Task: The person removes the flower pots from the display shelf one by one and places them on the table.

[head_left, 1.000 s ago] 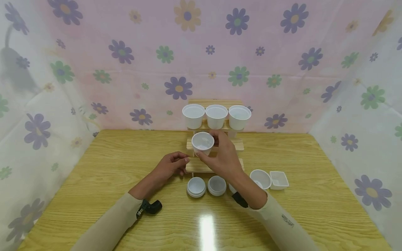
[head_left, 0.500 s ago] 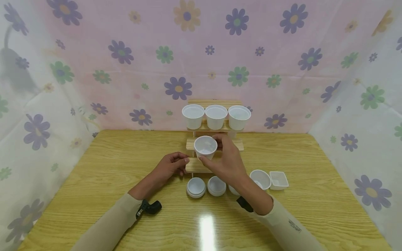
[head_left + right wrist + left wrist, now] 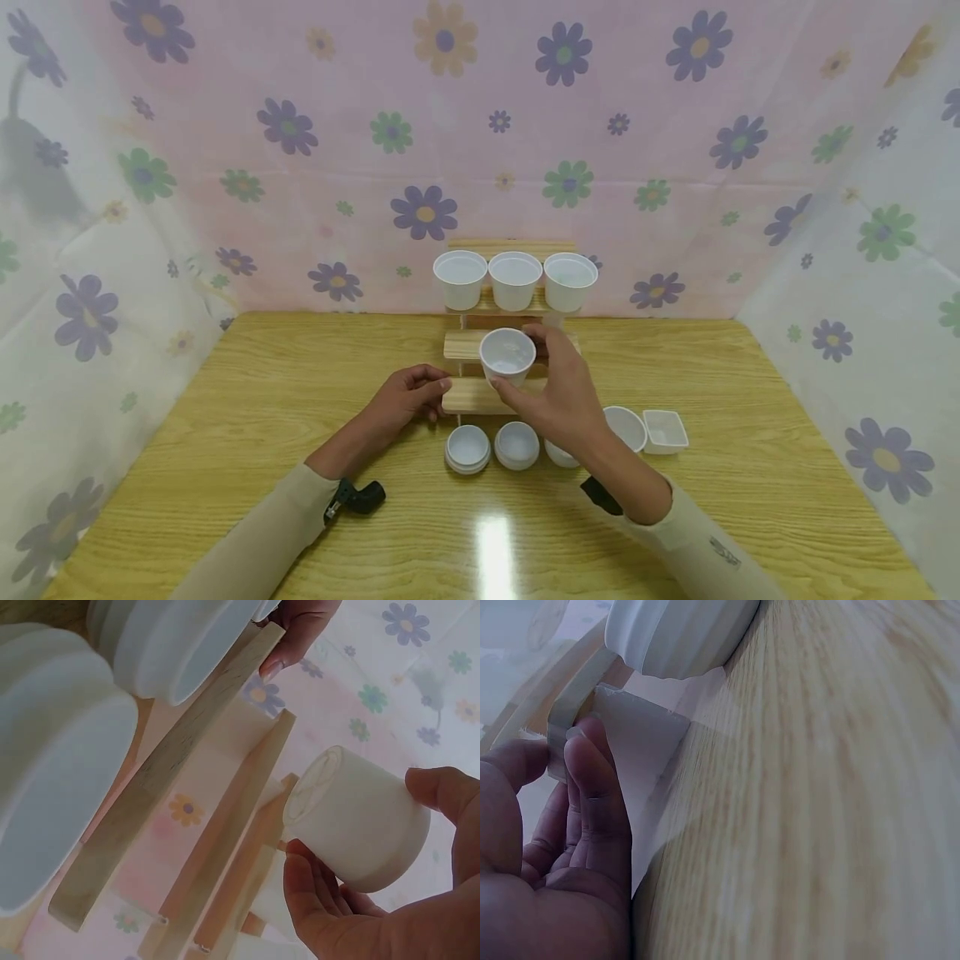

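My right hand (image 3: 558, 387) holds a white plastic cup (image 3: 507, 354) by its side, thumb in front and fingers behind. In the right wrist view the cup (image 3: 360, 817) is clear of the wooden boards, its base turned toward them. My left hand (image 3: 408, 396) pinches the left end of the lowest board of a tiered wooden display stand (image 3: 472, 396). From the left wrist, thumb and fingers (image 3: 596, 780) show on either side of that board's end (image 3: 574, 705). Three white cups (image 3: 513, 281) line the top tier. Part of the middle tier (image 3: 461, 344) is hidden behind the held cup.
In front of the stand are round white jars (image 3: 468, 448), the right one partly hidden by my right arm. Further right stand a round white bowl (image 3: 626, 427) and a square white dish (image 3: 666, 431). A flower-printed cloth (image 3: 330, 208) rises behind the wood-grain table (image 3: 300, 358).
My right hand has carried the cup to the right and slightly down, in front of the middle tier. The left hand has stayed at the board's end.
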The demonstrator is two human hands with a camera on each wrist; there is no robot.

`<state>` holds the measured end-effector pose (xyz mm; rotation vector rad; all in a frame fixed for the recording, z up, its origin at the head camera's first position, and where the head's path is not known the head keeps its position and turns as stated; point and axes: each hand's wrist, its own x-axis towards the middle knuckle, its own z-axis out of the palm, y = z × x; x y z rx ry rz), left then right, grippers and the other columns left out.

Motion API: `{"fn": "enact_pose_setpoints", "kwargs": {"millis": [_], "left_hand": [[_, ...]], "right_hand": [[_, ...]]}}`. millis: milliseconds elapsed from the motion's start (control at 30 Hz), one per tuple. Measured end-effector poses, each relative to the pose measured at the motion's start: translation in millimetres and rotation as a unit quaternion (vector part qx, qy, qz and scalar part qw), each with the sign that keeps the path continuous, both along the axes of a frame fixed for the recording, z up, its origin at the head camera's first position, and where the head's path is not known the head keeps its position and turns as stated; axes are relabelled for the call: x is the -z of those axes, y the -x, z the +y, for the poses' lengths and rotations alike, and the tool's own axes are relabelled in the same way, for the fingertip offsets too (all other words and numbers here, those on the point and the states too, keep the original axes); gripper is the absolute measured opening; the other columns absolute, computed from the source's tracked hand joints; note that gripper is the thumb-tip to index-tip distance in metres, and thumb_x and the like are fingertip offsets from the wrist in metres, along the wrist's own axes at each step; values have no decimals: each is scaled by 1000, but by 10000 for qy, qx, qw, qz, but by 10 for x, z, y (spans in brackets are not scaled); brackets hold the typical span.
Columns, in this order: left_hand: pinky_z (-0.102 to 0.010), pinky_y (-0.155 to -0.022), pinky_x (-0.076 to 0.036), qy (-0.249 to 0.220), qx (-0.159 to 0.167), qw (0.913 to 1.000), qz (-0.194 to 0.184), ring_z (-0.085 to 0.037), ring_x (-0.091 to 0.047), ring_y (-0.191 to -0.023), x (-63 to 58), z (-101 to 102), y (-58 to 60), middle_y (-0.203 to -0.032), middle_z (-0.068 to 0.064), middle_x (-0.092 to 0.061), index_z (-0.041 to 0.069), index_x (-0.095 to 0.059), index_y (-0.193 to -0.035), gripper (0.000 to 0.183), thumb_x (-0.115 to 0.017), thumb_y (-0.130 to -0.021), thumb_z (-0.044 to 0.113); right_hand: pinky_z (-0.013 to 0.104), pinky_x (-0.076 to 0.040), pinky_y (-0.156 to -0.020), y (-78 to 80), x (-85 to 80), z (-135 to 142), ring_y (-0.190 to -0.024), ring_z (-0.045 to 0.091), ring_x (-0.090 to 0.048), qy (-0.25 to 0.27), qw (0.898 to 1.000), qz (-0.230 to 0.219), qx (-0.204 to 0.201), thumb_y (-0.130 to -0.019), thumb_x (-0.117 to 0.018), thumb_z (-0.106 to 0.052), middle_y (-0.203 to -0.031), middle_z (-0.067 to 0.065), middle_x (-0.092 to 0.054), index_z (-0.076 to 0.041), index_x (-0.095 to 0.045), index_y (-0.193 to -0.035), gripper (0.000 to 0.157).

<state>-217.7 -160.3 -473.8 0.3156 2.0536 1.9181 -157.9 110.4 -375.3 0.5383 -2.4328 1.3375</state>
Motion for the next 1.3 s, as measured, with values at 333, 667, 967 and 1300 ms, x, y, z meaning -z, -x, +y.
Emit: {"fn": "enact_pose_setpoints", "kwargs": {"millis": [333, 667, 967, 1300], "left_hand": [[-29, -68, -59, 23, 21, 10000, 41, -17, -67, -74, -6, -1, -18, -85, -5, -67, -4, -62, -130, 35, -63, -110, 25], [-30, -68, -59, -19, 29, 10000, 25, -17, -66, -73, -12, 0, -27, -85, -6, -67, -5, -62, -130, 36, -64, -109, 24], [-30, -69, -59, 27, 11, 10000, 18, -18, -66, -74, -15, -6, -28, -86, -6, -67, -3, -62, -131, 37, -65, -109, 27], [-31, -69, -59, 62, 14, 10000, 24, -18, -66, -75, 5, -15, -12, -87, -6, -66, -2, -63, -131, 35, -64, -109, 26]], "right_hand": [[51, -58, -94, -53, 31, 144, -114, 29, -66, -45, 9997, 216, -46, -83, -93, -15, -131, 15, -62, 2, -52, -144, 76], [48, -59, -94, -113, 57, 323, -112, 27, -67, -271, 9990, 355, 100, -82, -92, -11, -128, 14, -63, 4, -53, -144, 75], [51, -58, -99, -148, 59, 468, -113, 27, -66, -357, 9990, 220, 167, -82, -93, -13, -129, 13, -63, 3, -53, -143, 75], [52, -58, -97, -176, 72, 622, -112, 30, -67, -432, 9979, 365, 323, -82, -92, -10, -127, 15, -63, 3, -54, -141, 71]]}}
